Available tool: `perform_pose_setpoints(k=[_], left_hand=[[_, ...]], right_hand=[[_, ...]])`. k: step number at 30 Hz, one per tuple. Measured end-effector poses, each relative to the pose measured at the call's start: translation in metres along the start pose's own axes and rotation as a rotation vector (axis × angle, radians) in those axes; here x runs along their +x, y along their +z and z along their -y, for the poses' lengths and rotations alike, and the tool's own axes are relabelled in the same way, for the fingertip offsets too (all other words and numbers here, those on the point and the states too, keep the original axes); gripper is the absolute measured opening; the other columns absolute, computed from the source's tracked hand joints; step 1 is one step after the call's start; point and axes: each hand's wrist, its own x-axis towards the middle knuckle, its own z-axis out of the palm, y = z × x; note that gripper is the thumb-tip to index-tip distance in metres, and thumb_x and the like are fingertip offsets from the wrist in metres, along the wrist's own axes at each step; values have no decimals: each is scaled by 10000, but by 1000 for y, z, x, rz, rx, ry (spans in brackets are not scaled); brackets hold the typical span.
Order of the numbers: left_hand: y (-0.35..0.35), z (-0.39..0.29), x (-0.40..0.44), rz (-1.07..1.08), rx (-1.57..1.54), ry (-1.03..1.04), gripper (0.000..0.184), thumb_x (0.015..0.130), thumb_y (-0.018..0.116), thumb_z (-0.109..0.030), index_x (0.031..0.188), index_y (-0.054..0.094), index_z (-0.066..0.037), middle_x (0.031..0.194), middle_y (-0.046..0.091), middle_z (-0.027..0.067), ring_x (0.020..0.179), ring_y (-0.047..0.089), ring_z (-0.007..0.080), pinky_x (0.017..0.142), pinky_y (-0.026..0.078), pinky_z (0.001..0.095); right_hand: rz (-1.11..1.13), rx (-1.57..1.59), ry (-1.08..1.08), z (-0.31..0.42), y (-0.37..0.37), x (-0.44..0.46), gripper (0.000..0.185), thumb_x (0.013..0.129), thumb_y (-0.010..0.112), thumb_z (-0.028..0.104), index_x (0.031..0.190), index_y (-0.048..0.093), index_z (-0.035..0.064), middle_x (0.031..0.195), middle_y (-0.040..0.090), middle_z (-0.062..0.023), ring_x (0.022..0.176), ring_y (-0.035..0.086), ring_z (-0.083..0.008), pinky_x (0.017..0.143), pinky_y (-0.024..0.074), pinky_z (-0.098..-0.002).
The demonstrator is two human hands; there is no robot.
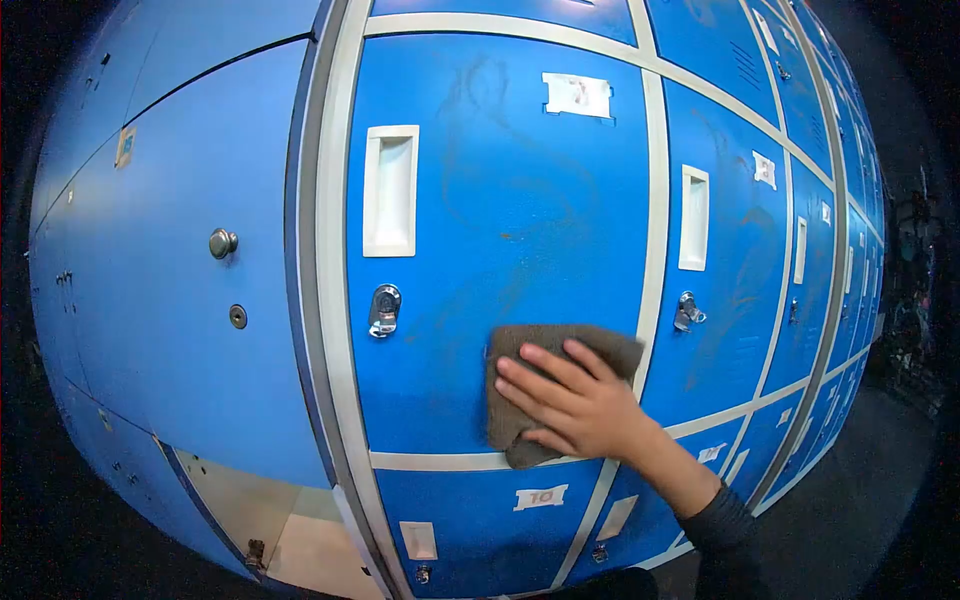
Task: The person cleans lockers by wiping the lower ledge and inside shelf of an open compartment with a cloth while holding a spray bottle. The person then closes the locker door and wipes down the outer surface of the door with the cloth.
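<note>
My right hand (575,400) presses a folded grey-brown cloth (510,430) against the lower right of a blue locker door (430,370). Its fingers lie across the cloth and point up and to the left; a dark sleeve covers the forearm. Cloudy smears and wet-looking streaks mark the door above the cloth. On the door's left side are a white recessed handle (391,190) and a metal lock (385,311). A torn white label (579,95) is stuck near its top right. My left hand is out of sight.
More blue lockers (735,250) with handles, locks and labels run off to the right. A label (541,497) reading 10 is below. At left, a lighter blue cabinet (180,330) has a protruding round knob (222,243); an open compartment (310,550) shows at its bottom.
</note>
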Motion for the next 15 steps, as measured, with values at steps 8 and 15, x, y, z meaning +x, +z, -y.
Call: perform_pose_setpoints(k=[8,15], left_hand=[[-4,44,9,-176,25,46,562,871,618,-71,1390,403,-95,1157,548,83,685,512,117,605,439,286],[-11,17,13,-217,87,-8,531,840,611,-36,1345,450,-62,986,567,64,671,530,138,595,450,303]], right_hand=[[-389,-103,208,-100,-19,92,585,810,595,324,1346,459,134,1426,384,-102,1317,353,-290,1101,232,-451],[-649,-277,475,-127,-20,118,655,797,599,536,1310,499,141,1340,411,-210,1234,386,-385,1051,275,-478]])
